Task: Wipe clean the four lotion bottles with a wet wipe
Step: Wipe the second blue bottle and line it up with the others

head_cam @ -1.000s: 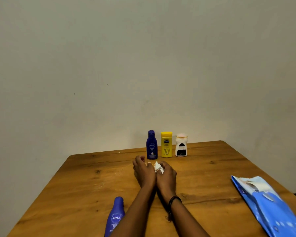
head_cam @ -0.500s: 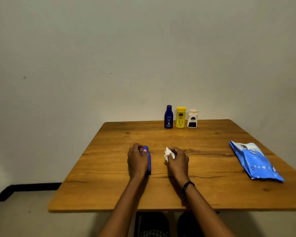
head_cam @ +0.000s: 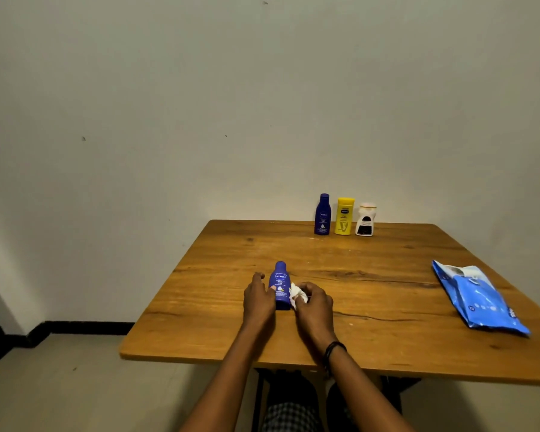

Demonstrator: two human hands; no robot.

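Note:
A dark blue lotion bottle (head_cam: 280, 280) stands upright on the wooden table (head_cam: 371, 294), near its front. My left hand (head_cam: 258, 299) grips the bottle from its left side, thumb on the label. My right hand (head_cam: 314, 302) holds a crumpled white wet wipe (head_cam: 296, 295) against the bottle's lower right side. Three more bottles stand in a row at the table's far edge by the wall: a dark blue bottle (head_cam: 322, 214), a yellow bottle (head_cam: 344, 216) and a white bottle (head_cam: 365, 220).
A blue wet wipe pack (head_cam: 477, 299) lies flat near the table's right edge. The wall rises just behind the far bottles. Pale floor with a black skirting shows to the left. My legs are under the table's front edge.
The near blue bottle went from lying under my left hand to standing upright. My right hand brought the wipe over against it. The view shifted to the left.

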